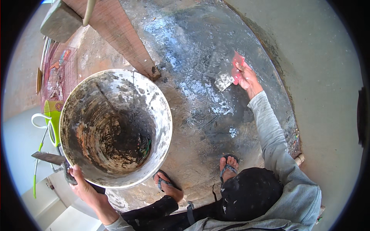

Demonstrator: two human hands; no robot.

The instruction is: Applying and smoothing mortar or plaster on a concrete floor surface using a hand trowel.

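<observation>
My right hand (248, 81) is closed on a red-handled scraper (224, 81), its thin pale blade held over wet grey cement (192, 73) on the floor. The scraper is a little smeared by motion. At the lower left, my left hand (88, 192) is closed round the grey, cement-caked handle of a trowel (49, 157). That trowel's dark flat blade points left, away from the bucket. My left thumb lies against the outside of a large white bucket (163, 111), near its rim. The bucket is tilted toward me, and dark, dried cement coats its inside.
A wooden plank (115, 29) runs beyond the bucket, beside a grey block (61, 22). To the left stand a pink mesh basket (59, 67) and a lime-green container (53, 111). My sandalled feet (229, 167) are on the floor near the bucket. A smooth grey surface (327, 96) lies right.
</observation>
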